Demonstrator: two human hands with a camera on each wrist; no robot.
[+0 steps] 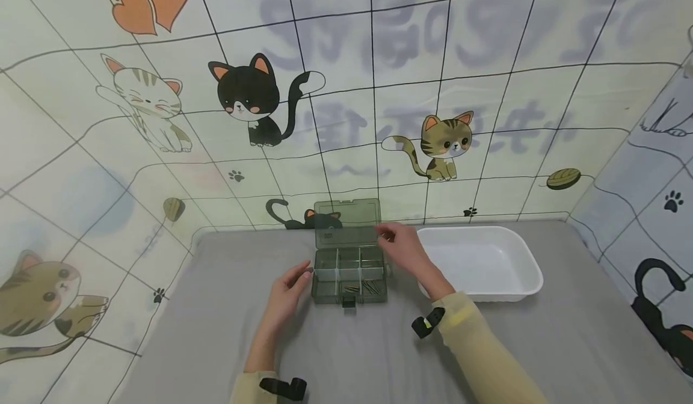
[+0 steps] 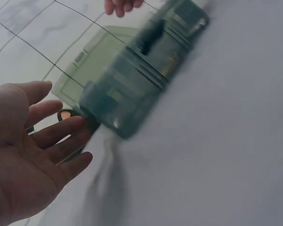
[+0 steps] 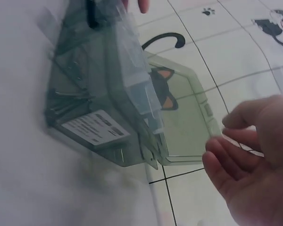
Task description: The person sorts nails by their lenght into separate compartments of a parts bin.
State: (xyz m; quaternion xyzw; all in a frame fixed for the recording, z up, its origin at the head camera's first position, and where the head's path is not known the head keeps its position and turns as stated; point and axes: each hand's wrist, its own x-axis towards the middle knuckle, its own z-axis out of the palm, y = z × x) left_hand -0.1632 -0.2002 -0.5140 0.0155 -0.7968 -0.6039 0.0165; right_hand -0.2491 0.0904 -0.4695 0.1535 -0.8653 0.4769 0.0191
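Observation:
A translucent green compartment box (image 1: 325,293) sits on the table with its lid (image 1: 349,211) raised at the back. Small thin metal pieces (image 1: 370,287), perhaps screws or nails, lie in its front middle and front right compartments. My left hand (image 1: 289,290) is at the box's left side; in the left wrist view its fingers are spread and hold nothing. Close to the lid's right edge is my right hand (image 1: 405,250), its fingers loosely bent with nothing between them. Whether it touches the lid I cannot tell. A white label (image 3: 96,127) shows on the box's side in the right wrist view.
To the right of the box stands a white rectangular tray (image 1: 533,278), partly behind my right forearm. A grey cloth (image 1: 227,308) covers the table. Cat-print sheeting (image 1: 346,145) rises behind the table and along both sides.

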